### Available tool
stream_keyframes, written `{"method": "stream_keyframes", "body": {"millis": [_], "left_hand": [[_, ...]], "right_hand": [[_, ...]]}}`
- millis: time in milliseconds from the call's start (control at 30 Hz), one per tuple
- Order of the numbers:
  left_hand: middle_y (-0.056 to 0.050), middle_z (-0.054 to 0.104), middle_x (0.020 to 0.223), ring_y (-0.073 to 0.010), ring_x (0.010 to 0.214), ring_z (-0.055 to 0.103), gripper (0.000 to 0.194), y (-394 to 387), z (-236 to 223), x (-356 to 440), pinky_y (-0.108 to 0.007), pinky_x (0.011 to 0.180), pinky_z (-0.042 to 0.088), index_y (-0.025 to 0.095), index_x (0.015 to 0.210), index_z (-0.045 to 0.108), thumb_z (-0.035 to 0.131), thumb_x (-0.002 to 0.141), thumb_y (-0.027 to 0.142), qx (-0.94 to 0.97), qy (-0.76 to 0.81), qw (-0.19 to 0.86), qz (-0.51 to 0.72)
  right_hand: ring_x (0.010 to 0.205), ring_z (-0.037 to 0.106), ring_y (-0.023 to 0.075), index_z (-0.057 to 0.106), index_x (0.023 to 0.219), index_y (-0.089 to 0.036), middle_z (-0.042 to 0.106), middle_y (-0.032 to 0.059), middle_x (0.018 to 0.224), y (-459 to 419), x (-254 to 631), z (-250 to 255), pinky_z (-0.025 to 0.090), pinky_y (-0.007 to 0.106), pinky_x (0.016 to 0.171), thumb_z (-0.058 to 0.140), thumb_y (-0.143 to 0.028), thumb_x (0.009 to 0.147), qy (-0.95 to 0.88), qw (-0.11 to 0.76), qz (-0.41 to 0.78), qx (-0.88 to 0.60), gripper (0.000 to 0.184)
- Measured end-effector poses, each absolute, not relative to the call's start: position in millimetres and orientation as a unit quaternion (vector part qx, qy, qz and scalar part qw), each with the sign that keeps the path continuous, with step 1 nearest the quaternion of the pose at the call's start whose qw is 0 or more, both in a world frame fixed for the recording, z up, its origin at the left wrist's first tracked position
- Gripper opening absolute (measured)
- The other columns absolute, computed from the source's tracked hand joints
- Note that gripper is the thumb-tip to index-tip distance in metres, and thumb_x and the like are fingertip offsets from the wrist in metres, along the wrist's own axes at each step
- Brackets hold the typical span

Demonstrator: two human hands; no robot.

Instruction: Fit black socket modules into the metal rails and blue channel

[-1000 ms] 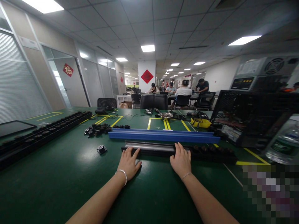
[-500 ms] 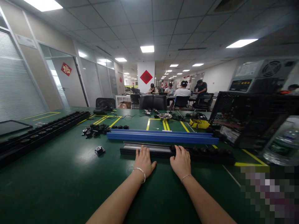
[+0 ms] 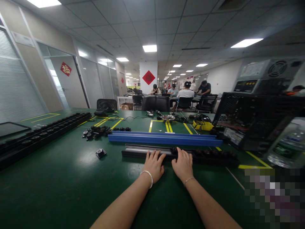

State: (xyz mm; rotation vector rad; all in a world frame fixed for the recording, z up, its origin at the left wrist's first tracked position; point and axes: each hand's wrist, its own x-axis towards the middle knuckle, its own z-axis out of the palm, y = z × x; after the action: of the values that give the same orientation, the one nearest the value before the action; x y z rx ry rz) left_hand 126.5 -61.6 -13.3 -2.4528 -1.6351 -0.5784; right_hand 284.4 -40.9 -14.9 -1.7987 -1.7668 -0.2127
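A black channel rail (image 3: 135, 153) lies crosswise in front of me, with a bare silvery strip inside its left half and dark small parts (image 3: 214, 153) seated along its right half. My left hand (image 3: 153, 166) rests on the rail's near edge, fingers stretched out and apart. Just to its right, my right hand (image 3: 183, 163) is curled over the rail, its fingers closed around a small black part (image 3: 175, 150) in the channel; the fingertips are partly hidden. Behind runs a long blue rail (image 3: 164, 138). One loose small black-and-silver part (image 3: 101, 153) lies to the left.
A pile of small black parts (image 3: 96, 132) sits behind left. Another long black rail (image 3: 45, 135) fills the far left. At right stand an open computer case (image 3: 257, 121) and a water bottle (image 3: 287, 149). Further back are a metal dish (image 3: 168, 118) and a yellow tray (image 3: 203, 125).
My left hand has slid right along the rail, closer to my right hand. My right hand has shifted very slightly left, still at the small black part.
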Motion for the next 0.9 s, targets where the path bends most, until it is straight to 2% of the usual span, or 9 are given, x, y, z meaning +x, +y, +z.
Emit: {"method": "stream_keyframes", "body": {"millis": [167,467,633,900], "left_hand": [[-0.005,0.033,0.142,-0.0278,0.126,0.03,0.056,-64,-7,131,-0.053,0.106,0.014,0.036,0.132,0.036,0.049,0.078,0.035,-0.813,-0.553,0.072,-0.17],[-0.003,0.02,0.149,-0.0389,0.119,0.034,0.065,-57,-4,156,-0.069,0.095,0.011,0.047,0.135,0.024,0.05,0.076,0.048,-0.796,-0.586,0.063,-0.139],[-0.004,0.018,0.15,-0.0409,0.118,0.035,0.062,-55,-4,160,-0.071,0.094,0.009,0.046,0.136,0.022,0.042,0.078,0.055,-0.792,-0.59,0.059,-0.143],[-0.007,0.017,0.15,-0.0432,0.117,0.035,0.067,-51,-4,165,-0.074,0.092,0.007,0.044,0.138,0.019,0.045,0.077,0.052,-0.791,-0.595,0.06,-0.129]], "right_hand": [[0.12,0.039,0.0227,0.041,0.127,-0.007,0.054,0.0144,0.121,-40,284,-17,0.014,0.044,0.107,0.04,-0.015,0.071,-0.672,0.32,-0.062,-0.665,0.056],[0.122,0.038,0.0223,0.04,0.127,-0.007,0.053,0.0137,0.123,-41,283,-16,0.012,0.044,0.108,0.038,-0.014,0.07,-0.677,0.327,-0.032,-0.659,0.058],[0.123,0.037,0.0211,0.039,0.128,-0.008,0.053,0.0121,0.123,-41,281,-17,0.012,0.044,0.109,0.038,-0.01,0.066,-0.688,0.334,-0.017,-0.643,0.062],[0.124,0.036,0.0199,0.038,0.129,-0.009,0.053,0.0101,0.124,-39,283,-17,0.012,0.043,0.109,0.037,-0.009,0.062,-0.707,0.329,0.009,-0.626,0.067]]}}
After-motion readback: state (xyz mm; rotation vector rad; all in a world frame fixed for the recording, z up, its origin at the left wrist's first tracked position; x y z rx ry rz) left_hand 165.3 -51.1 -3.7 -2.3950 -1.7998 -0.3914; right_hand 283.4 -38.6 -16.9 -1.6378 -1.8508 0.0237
